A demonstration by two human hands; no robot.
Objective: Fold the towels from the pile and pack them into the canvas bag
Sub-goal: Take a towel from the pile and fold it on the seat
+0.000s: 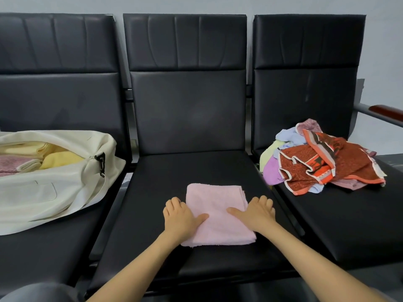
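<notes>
A folded pink towel (218, 212) lies flat on the middle black seat (196, 168). My left hand (181, 216) grips its left edge, thumb on top and fingers curled down over the side. My right hand (257, 212) grips the right edge the same way. A cream canvas bag (54, 188) lies open on the left seat, with folded yellow and pink towels (43, 158) showing inside. The pile of unfolded towels (322, 162), red-orange patterned ones on top of lilac, blue and pale yellow ones, sits on the right seat.
Three black padded seats stand in a row against a pale wall. A metal armrest with a red-brown pad (383, 112) juts out at the far right. A grey-clad knee (41, 293) shows at the bottom left.
</notes>
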